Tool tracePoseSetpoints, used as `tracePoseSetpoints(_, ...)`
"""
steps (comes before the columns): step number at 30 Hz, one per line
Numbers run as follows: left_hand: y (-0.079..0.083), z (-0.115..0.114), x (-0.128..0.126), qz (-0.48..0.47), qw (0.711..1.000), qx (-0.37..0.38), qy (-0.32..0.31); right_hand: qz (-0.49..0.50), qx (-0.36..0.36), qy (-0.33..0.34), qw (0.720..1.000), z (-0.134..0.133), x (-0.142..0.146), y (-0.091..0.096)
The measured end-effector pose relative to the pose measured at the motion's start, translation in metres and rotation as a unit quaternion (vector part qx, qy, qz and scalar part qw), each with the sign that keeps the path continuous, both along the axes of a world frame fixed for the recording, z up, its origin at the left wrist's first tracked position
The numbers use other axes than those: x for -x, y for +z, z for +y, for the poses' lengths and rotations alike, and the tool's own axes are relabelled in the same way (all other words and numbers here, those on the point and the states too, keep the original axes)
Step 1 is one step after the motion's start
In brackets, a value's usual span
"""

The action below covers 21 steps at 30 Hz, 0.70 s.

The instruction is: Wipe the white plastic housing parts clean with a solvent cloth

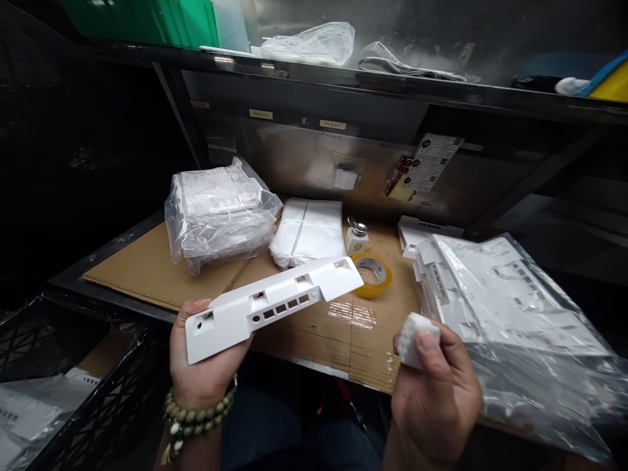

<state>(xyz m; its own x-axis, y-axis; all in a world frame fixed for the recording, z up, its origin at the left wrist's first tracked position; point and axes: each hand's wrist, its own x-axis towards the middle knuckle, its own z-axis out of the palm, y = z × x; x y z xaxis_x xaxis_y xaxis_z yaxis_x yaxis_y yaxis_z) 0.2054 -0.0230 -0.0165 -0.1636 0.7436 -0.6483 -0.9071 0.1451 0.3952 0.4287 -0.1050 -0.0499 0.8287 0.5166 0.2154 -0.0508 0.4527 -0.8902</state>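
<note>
My left hand, with a beaded bracelet at the wrist, grips one end of a white plastic panel. The panel is long and tilted up to the right, with a row of square cutouts, a round hole and several slots. Pinched between the thumb and fingers of my right hand is a folded white wiping pad, held apart from the panel. Beyond the panel's far end lies a roll of yellow tape. A small white pump bottle with a metal top stands behind it.
Bagged white parts are stacked at the left, and more bagged panels lie at the right. Between them is a stack of clear plastic bags on cardboard. A black crate stands lower left; a shelf edge runs overhead.
</note>
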Motion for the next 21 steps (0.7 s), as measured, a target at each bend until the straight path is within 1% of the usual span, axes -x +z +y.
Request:
tracePoseSetpoints(3, 0.006, -0.001, -0.005, 0.004, 1.0, -0.011, 0.003, -0.019, 0.021, 0.014, 1.0, 0.0, 0.003, -0.002)
tracePoseSetpoints(7, 0.014, -0.004, -0.015, 0.004, 0.999, -0.029, 0.015, -0.109, 0.052, 0.065, 0.991, -0.001, 0.012, -0.002)
tracePoseSetpoints(9, 0.016, -0.005, -0.02, -0.008, 0.998, -0.05, 0.03, -0.174, 0.062, 0.104, 0.977, 0.0, 0.021, 0.0)
tracePoseSetpoints(12, 0.016, -0.009, -0.027, -0.011, 0.995, -0.09, 0.049, -0.276, 0.063, 0.162, 0.945, 0.005, 0.039, 0.006)
tracePoseSetpoints(14, 0.016, -0.012, -0.03, -0.002, 0.992, -0.117, 0.046, -0.313, 0.055, 0.189, 0.929, 0.01, 0.054, 0.012)
tracePoseSetpoints(16, 0.014, -0.017, -0.033, 0.006, 0.989, -0.14, 0.041, -0.326, 0.045, 0.204, 0.922, 0.015, 0.066, 0.016)
tracePoseSetpoints(18, 0.012, -0.02, -0.034, 0.012, 0.989, -0.146, 0.033, -0.336, 0.035, 0.209, 0.918, 0.019, 0.074, 0.017)
tracePoseSetpoints(21, 0.007, -0.025, -0.037, 0.016, 0.99, -0.14, 0.026, -0.365, 0.02, 0.19, 0.911, 0.022, 0.08, 0.016)
